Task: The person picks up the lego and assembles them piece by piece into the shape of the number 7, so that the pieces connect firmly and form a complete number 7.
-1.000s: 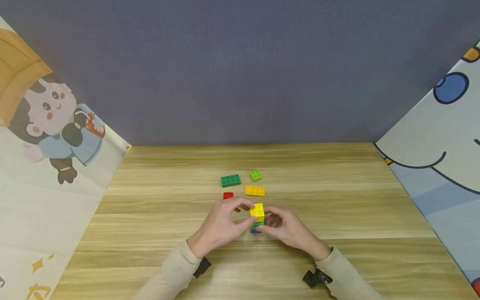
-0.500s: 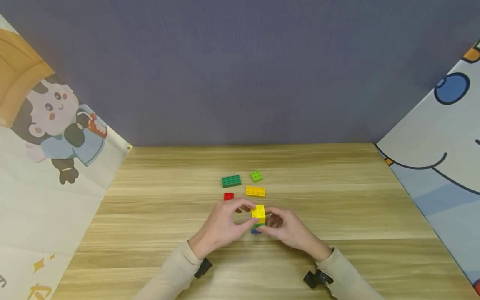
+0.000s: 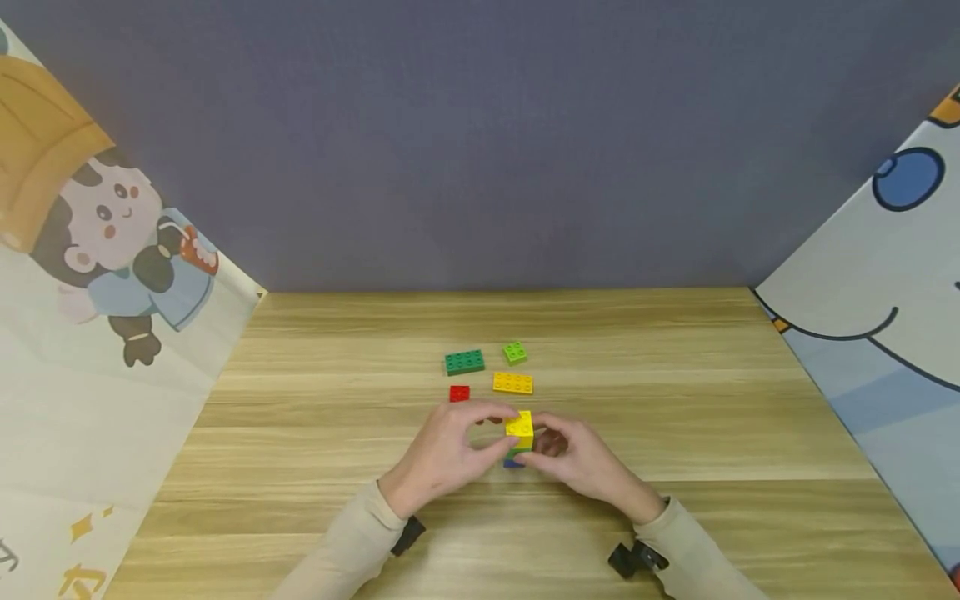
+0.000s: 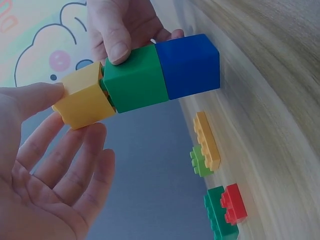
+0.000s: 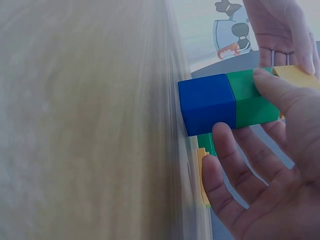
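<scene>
My left hand (image 3: 442,454) pinches a yellow brick (image 3: 519,430) between thumb and fingers, at the top of an upright stack. Beneath it comes a green brick (image 4: 137,79), and a blue brick (image 4: 190,66) forms the bottom, close to the tabletop. In the left wrist view the yellow brick sits slightly askew, and green studs show in a narrow gap between the two. My right hand (image 3: 581,458) holds the stack from the right, its thumb on the green brick and a fingertip at the lower edge of the blue brick (image 5: 207,104).
Beyond the hands lie a dark green brick (image 3: 465,362), a lime brick (image 3: 514,353), a flat yellow brick (image 3: 513,382) and a red brick (image 3: 460,392). The wooden table (image 3: 675,375) meets a grey panel (image 3: 480,167) at the back, with printed cartoon panels at both sides.
The yellow brick has come down slightly, and less green shows beneath it in the head view. Both hands keep nearly the same place; the whole head view has shifted a little.
</scene>
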